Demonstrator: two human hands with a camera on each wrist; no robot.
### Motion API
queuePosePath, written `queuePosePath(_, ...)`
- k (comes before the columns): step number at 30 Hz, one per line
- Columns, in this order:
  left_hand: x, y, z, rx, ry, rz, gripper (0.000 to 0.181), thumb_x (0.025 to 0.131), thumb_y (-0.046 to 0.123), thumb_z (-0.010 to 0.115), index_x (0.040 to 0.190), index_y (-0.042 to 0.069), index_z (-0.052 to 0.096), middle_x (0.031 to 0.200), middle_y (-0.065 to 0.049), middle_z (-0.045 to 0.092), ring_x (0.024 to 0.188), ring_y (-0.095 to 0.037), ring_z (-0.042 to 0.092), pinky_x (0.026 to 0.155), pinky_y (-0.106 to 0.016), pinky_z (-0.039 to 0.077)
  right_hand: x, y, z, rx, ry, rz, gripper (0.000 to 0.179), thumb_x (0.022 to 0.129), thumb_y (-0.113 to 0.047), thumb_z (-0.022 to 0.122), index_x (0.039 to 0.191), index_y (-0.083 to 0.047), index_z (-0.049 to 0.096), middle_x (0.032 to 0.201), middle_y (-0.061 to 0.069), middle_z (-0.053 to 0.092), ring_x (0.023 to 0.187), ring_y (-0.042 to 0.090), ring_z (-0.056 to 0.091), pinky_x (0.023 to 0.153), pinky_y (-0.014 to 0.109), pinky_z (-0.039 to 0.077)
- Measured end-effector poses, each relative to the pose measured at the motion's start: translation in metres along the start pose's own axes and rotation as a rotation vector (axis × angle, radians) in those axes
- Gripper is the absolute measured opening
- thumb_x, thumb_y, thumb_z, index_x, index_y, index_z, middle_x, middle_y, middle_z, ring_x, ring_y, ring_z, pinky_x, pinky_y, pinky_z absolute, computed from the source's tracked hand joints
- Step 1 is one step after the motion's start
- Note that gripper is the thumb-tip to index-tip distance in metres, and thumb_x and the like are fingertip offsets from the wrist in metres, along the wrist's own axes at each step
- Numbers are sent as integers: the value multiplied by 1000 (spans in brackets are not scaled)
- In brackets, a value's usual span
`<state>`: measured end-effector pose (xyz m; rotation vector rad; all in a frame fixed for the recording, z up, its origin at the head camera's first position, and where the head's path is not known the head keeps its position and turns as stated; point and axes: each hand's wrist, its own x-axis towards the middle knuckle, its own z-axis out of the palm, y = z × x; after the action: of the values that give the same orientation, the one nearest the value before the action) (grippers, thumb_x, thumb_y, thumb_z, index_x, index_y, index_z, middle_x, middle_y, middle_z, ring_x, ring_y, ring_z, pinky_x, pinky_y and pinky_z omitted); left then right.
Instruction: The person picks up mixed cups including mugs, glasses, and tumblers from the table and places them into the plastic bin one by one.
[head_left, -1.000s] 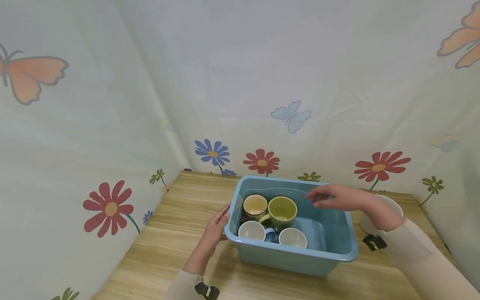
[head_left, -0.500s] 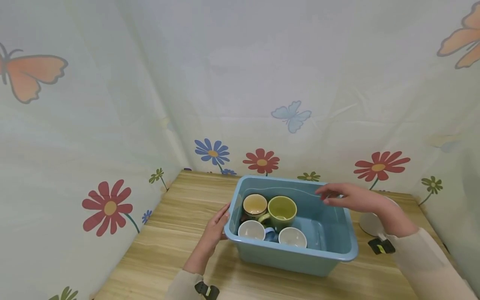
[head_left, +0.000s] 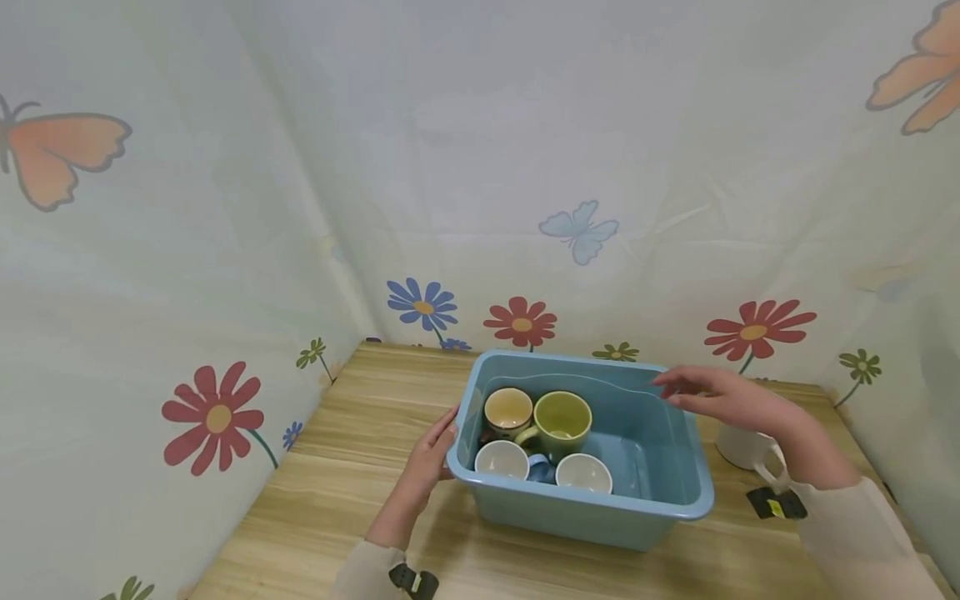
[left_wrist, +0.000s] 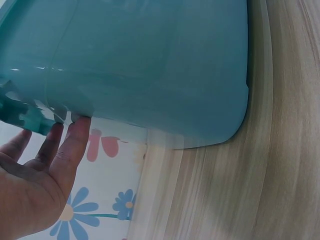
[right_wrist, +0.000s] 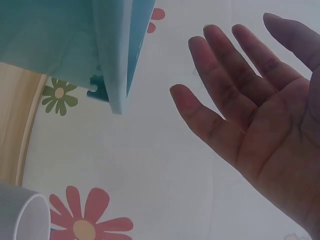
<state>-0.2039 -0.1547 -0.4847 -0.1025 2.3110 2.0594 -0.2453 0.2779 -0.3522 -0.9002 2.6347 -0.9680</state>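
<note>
My left hand [head_left: 429,457] holds the left rim of a blue plastic bin [head_left: 570,510]; in the left wrist view its fingertips [left_wrist: 75,132] reach under the rim against the outer wall. Inside the bin's left half stand a mug with a cream inside [head_left: 509,408], a green mug [head_left: 562,421] with its handle turned left, and two white-lined cups, the left one [head_left: 502,460] and the right one [head_left: 583,473]. A blue handle shows between those cups. My right hand [head_left: 720,395] hovers over the bin's back right corner, fingers apart and holding nothing, as the right wrist view confirms.
A white mug [head_left: 741,446] stands on the wooden table [head_left: 375,417] right of the bin, partly hidden by the right forearm. A white curtain [head_left: 465,167] printed with flowers and butterflies rises close behind the bin and along both sides.
My right hand has drifted right, from above the bin's inside to its back right corner, uncovering the white mug's handle. The left hand, bin and mugs stay put.
</note>
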Motion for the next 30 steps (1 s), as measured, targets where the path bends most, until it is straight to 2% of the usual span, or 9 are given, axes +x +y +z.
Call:
queuePosePath(8,-1,0,0,1,-2,7,50,108,26,46,155,9,44,157,-24,46,117,-32,64,75,-43,65,-16,9,0,-11,117,40,42,101,-16,63,136,5,58,127,25,69,107,28,70,89,50,62)
queuePosePath(14,0,0,-1,-1,0,1,50,108,27,46,155,9,44,156,-25,47,114,-30,65,74,-41,64,-26,18,1,3,188,67,39,101,-17,63,133,5,60,124,25,70,100,1,68,86,46,63)
queuePosePath(17,0,-1,-1,-1,-2,-3,50,108,27,46,155,9,44,156,-25,46,113,-30,65,74,-40,64,-30,23,2,8,207,76,37,101,-15,63,132,6,60,121,25,71,96,-9,63,84,33,64)
queuePosePath(20,-1,-1,0,-1,-6,-7,51,108,27,46,155,9,44,156,-25,46,113,-30,65,75,-41,64,-35,29,4,15,237,78,34,101,-13,62,130,6,61,113,1,74,94,-15,60,80,19,59)
queuePosePath(22,-1,-1,0,0,-6,-11,51,108,27,46,155,9,44,156,-26,46,112,-29,65,75,-41,63,-39,33,5,22,263,68,32,101,-11,61,128,7,62,106,-19,70,93,-16,58,77,12,54)
queuePosePath(24,-1,0,0,5,-5,-13,51,108,28,46,155,10,44,156,-25,46,113,-30,65,75,-41,64,-42,36,7,18,288,70,31,101,-10,61,127,7,63,102,-33,61,92,-17,57,76,12,54)
queuePosePath(26,-1,0,0,12,-3,-8,51,108,28,46,155,9,44,157,-25,45,113,-30,65,75,-41,64,-44,38,9,7,308,88,30,101,-11,61,126,6,63,103,-28,66,92,-19,56,76,11,53)
queuePosePath(30,-1,2,-1,20,-4,-1,52,108,29,47,155,9,43,157,-26,45,111,-28,65,72,-37,63,-49,41,16,-29,349,135,31,101,-12,63,127,5,63,109,8,76,91,-22,52,75,11,51)
